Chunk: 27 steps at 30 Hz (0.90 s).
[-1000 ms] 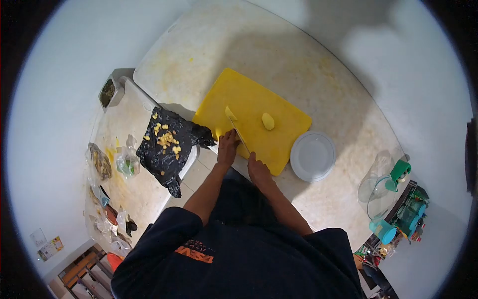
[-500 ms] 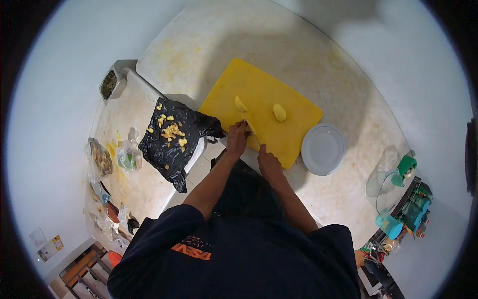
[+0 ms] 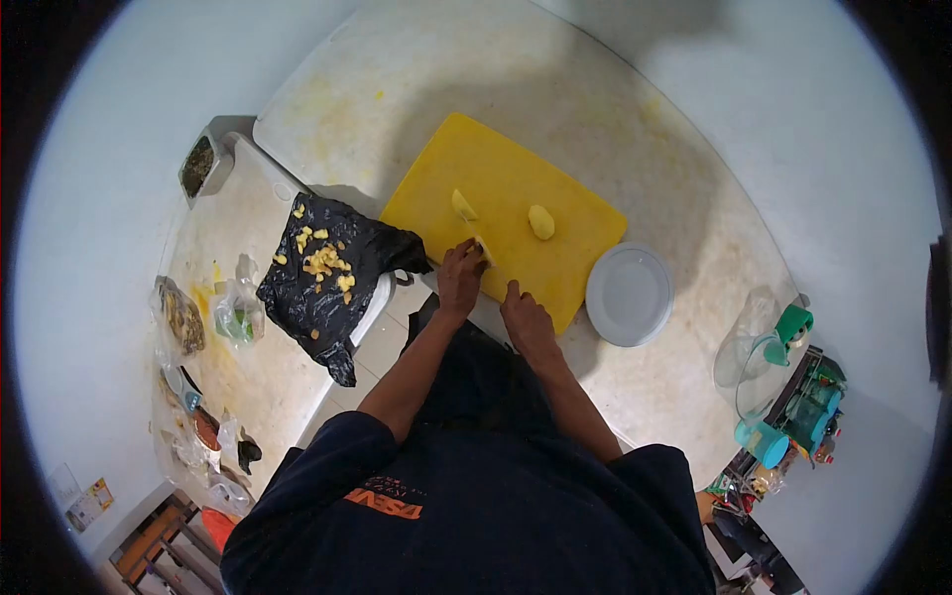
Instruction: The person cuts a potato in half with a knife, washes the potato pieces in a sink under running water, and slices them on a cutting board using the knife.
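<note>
My left hand (image 3: 461, 282) is at the near left edge of the yellow cutting board (image 3: 535, 171), its fingers pinched on a pale yellow piece of potato (image 3: 483, 252). Closed round a knife handle, my right hand (image 3: 528, 321) sits over the board's near edge. The thin blade is hard to make out; it seems to point up and left, close to my left fingertips. Just beyond those fingers lies a cut potato wedge (image 3: 463, 204). A larger peeled potato piece (image 3: 540, 222) rests farther right on the board, untouched.
Left of the board, a black plastic bag (image 3: 342, 228) carries yellowish peelings and scraps. A white plate (image 3: 630, 295) stands by the board's right corner. Clear bags (image 3: 236, 315) lie at far left; a transparent container (image 3: 744, 372) and green tape dispenser (image 3: 793, 325) are at far right.
The whole view has shifted slightly, so everything appears a little farther left. My right hand and the knife have moved slightly relative to the board; my left hand stays at the potato piece.
</note>
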{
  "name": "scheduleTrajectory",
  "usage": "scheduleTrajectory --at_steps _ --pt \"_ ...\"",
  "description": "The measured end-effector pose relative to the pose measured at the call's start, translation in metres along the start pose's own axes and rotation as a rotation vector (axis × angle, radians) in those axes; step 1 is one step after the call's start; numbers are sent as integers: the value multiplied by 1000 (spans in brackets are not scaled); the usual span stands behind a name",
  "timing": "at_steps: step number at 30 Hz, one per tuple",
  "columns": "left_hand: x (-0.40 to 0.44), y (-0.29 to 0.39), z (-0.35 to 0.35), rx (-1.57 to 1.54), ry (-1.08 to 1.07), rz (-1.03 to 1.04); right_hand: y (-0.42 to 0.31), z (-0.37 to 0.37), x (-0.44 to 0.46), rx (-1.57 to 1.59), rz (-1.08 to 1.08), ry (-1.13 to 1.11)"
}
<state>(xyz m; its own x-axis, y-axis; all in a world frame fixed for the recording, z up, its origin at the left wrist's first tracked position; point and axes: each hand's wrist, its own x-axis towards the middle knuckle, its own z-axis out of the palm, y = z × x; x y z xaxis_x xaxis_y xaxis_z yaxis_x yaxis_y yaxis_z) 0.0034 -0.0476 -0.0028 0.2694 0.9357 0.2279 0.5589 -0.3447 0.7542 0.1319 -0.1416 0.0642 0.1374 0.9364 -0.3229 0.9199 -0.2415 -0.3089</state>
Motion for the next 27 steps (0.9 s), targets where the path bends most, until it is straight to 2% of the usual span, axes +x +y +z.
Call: scheduleTrajectory --at_steps 2,5,11,13,15,20,23,25,27 --pt "1 4 -11 146 -15 112 -2 2 -3 25 10 5" --pt "7 12 -20 187 -66 137 -8 -5 -4 78 28 -11" --pt "10 13 -18 110 -156 -37 -8 4 -5 -18 18 48" --pt "4 -6 -6 -104 -122 -124 -8 7 -5 -37 6 71" --pt "3 -8 -5 -167 -104 -127 -7 9 -5 -34 6 67" --pt "3 -5 -11 139 -205 24 -4 6 -6 25 -18 52" --pt "9 1 -18 166 -278 -39 -8 -3 -6 34 -19 26" --pt "5 -4 -9 -53 -148 -96 -8 -5 -5 19 -34 25" --pt "5 -6 -6 -119 -112 -101 -5 -5 -5 7 -44 23"
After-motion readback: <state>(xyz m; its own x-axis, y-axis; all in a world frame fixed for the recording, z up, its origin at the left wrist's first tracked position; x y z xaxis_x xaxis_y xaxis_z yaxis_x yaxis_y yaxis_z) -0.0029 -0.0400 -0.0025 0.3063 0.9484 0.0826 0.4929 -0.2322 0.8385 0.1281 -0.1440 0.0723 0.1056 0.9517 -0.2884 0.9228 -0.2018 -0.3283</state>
